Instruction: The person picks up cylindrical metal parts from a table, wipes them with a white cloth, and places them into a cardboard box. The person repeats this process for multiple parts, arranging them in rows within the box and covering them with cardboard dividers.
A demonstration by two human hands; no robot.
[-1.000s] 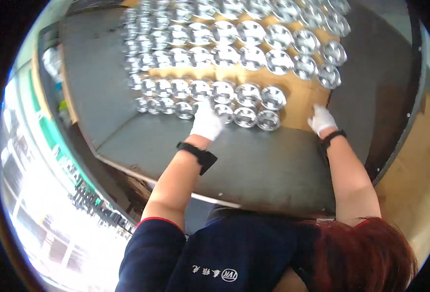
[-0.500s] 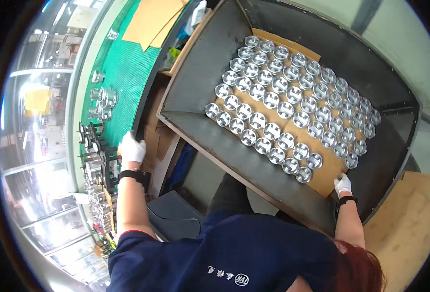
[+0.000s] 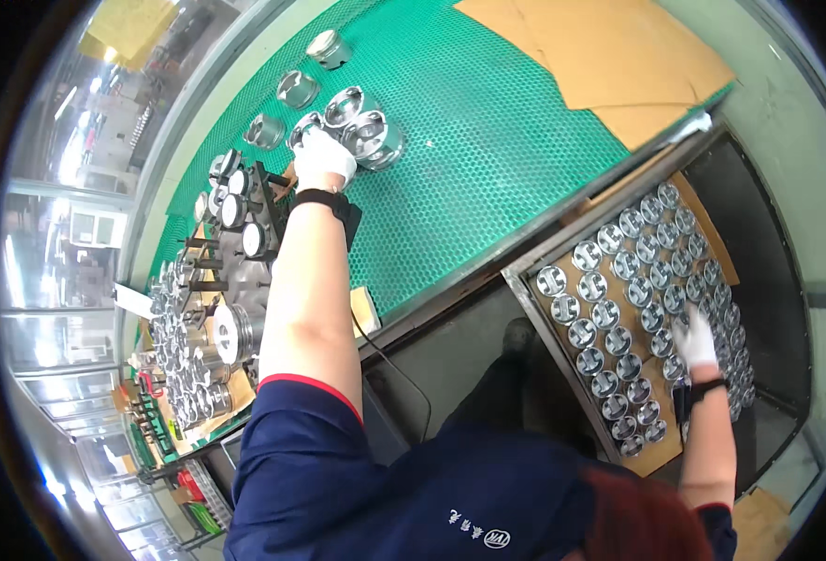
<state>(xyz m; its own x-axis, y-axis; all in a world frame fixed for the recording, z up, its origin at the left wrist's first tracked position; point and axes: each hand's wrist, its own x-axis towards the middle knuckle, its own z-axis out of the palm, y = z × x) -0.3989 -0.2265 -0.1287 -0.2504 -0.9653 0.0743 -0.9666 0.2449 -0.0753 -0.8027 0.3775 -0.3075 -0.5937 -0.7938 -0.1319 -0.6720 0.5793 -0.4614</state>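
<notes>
My left hand [image 3: 324, 161], in a white glove, reaches onto the green mat. Its fingers are closed at the rim of a metal piston [image 3: 306, 124], which the glove partly hides. Two more pistons, one behind [image 3: 344, 106] and one to the right [image 3: 373, 138], stand close beside it with their hollow ends showing. My right hand [image 3: 695, 338], also gloved, is over rows of pistons [image 3: 626, 265] in a dark metal bin, fingers stretched out and apart. I see no piston in its grip.
The green mat [image 3: 469, 168] covers the bench, with brown cardboard sheets [image 3: 609, 56] at its far right. Several single pistons [image 3: 329, 49] stand farther back. Left of my forearm is a black fixture [image 3: 268, 201] with metal parts. A cable [image 3: 413, 381] hangs below the bench edge.
The view has swung left toward the bench. My left hand has moved from beside the fixture to the group of pistons. My right hand has left the bin's near corner and is over the pistons.
</notes>
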